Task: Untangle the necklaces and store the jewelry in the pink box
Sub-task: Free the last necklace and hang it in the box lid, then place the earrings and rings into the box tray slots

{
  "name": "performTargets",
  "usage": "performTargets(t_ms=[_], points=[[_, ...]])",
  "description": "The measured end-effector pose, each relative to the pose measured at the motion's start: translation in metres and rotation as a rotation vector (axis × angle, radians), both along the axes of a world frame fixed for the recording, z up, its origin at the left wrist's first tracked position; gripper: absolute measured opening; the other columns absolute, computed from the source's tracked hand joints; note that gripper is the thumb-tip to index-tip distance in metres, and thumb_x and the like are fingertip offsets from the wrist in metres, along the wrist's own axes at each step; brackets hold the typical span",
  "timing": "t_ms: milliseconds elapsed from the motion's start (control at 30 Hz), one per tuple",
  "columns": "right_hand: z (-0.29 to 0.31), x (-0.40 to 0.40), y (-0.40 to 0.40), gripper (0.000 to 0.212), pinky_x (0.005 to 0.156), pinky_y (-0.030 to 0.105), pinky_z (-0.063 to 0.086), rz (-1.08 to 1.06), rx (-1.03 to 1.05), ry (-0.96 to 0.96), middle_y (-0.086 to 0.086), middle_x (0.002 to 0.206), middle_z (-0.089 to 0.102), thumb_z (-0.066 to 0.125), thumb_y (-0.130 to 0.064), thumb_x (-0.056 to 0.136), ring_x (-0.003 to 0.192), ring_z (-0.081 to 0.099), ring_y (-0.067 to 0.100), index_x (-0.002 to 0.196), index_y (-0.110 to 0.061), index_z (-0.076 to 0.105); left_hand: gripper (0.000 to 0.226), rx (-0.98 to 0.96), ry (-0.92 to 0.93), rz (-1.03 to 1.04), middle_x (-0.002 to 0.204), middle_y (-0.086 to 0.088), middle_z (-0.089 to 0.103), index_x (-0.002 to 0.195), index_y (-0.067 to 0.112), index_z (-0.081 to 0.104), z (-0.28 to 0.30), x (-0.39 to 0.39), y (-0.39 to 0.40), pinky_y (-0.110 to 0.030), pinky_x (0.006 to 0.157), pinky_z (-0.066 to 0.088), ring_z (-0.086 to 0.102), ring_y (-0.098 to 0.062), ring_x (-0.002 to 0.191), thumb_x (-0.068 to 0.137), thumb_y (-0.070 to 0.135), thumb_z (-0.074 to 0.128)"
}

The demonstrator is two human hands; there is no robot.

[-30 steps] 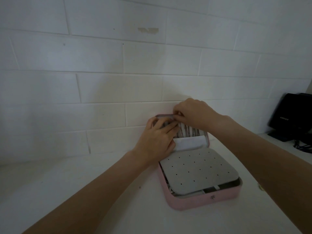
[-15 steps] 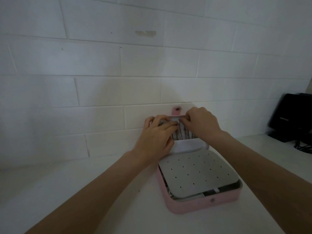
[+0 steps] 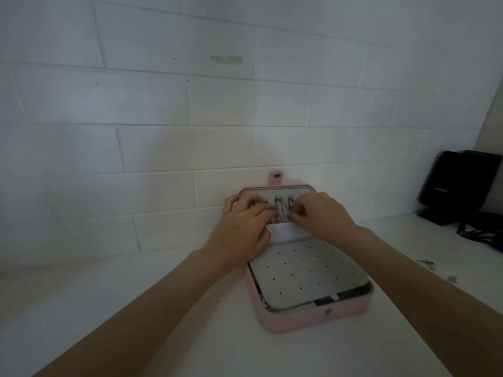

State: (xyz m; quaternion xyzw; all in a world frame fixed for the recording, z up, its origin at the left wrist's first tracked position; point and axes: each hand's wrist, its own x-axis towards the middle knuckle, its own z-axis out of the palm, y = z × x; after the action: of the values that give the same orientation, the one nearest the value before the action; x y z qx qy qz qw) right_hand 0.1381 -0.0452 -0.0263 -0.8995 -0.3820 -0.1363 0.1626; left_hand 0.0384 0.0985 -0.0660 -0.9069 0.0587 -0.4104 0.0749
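While the pink box (image 3: 313, 319) sat open against the counter's back edge, my left hand (image 3: 242, 227) and right hand (image 3: 318, 216) had slid down its lid, each pinching the necklaces (image 3: 281, 212). Hanging them looked nearly finished.

Lying open on the desk (image 3: 136, 308) against the wall (image 3: 163, 148): box (image 3: 313, 319), lid (image 3: 277, 190) leaning behind, necklaces (image 3: 281, 210) hanging inside it between both hands; speaker (image 3: 460, 186) standing far right.

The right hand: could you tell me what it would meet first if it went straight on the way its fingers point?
Probably the necklaces hanging in the pink box lid, just left of the right hand; depth is unclear.
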Motion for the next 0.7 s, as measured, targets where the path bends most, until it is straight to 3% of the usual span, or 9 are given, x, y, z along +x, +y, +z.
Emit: performTargets(t_ms=[167, 433, 567, 700], points=[[0.001, -0.002, -0.005, 0.015, 0.073, 0.032, 0.048, 0.032, 0.012, -0.007, 0.006, 0.094, 0.065, 0.057, -0.021, 0.088, 0.082, 0.058, 0.022, 0.093, -0.012, 0.068, 0.034, 0.005, 0.042, 0.023, 0.096, 0.002, 0.069, 0.087, 0.014, 0.073, -0.002, -0.008, -0.001, -0.034, 0.087, 0.029, 0.054, -0.019, 0.098, 0.080, 0.025, 0.042], [0.010, -0.002, 0.009, 0.013, 0.076, 0.035, 0.053, 0.055, 0.302, 0.036, 0.008, 0.090, 0.070, 0.059, -0.011, 0.085, 0.084, 0.063, 0.022, 0.090, -0.008, 0.071, 0.033, -0.158, 0.086, 0.208, 0.072, 0.002, 0.062, 0.068, 0.017, 0.071, -0.005, 0.000, -0.029, -0.033, 0.081, 0.028, 0.060, -0.024, 0.073, 0.075, 0.028, 0.041], [0.009, 0.000, 0.010, 0.014, 0.077, 0.034, 0.053, 0.042, 0.211, 0.078, 0.007, 0.092, 0.070, 0.061, -0.015, 0.086, 0.086, 0.064, 0.023, 0.092, -0.010, 0.072, 0.017, -0.275, 0.091, 0.158, 0.071, -0.001, 0.063, 0.068, 0.016, 0.071, -0.004, 0.005, -0.030, -0.042, 0.081, 0.041, 0.060, -0.027, 0.074, 0.073, 0.021, 0.055], [0.011, -0.002, -0.001, 0.019, 0.080, 0.033, 0.050, 0.048, 0.169, 0.040, 0.004, 0.100, 0.069, 0.056, -0.013, 0.088, 0.092, 0.062, 0.023, 0.100, -0.015, 0.071, 0.020, -0.299, 0.114, 0.138, 0.074, -0.002, 0.064, 0.070, 0.015, 0.070, -0.003, 0.005, -0.029, -0.034, 0.083, 0.024, 0.059, -0.028, 0.078, 0.074, 0.022, 0.052]])
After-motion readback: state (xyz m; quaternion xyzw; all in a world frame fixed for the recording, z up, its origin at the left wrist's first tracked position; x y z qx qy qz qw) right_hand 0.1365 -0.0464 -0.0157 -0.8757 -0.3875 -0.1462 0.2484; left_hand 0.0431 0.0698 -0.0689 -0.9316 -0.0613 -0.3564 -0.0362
